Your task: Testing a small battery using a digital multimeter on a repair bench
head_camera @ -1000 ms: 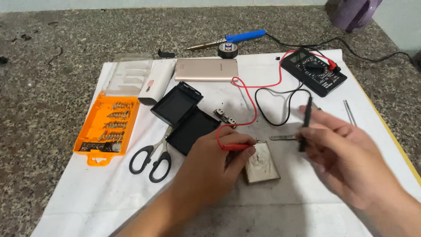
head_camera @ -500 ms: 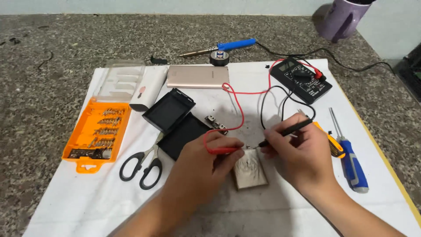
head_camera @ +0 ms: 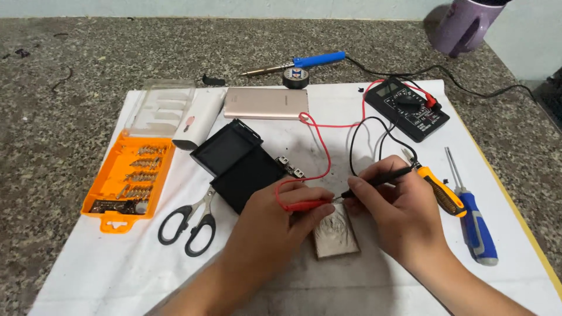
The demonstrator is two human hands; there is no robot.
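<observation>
Head view: left hand point(head_camera: 266, 234) pinches red probe point(head_camera: 304, 205), right hand point(head_camera: 404, 216) black probe point(head_camera: 377, 178); both tips, apart a second ago, now meet at silver battery pouch point(head_camera: 335, 234) on table point(head_camera: 70, 88), so measuring seems underway.

Both hands have brought the red probe point(head_camera: 304, 205) and black probe point(head_camera: 377, 177) tips together.

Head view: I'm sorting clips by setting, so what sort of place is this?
Probably a home electronics repair bench: a multimeter, a soldering iron and an orange screwdriver-bit case lie on white paper over a stone counter. Both hands hold test probes.
</observation>
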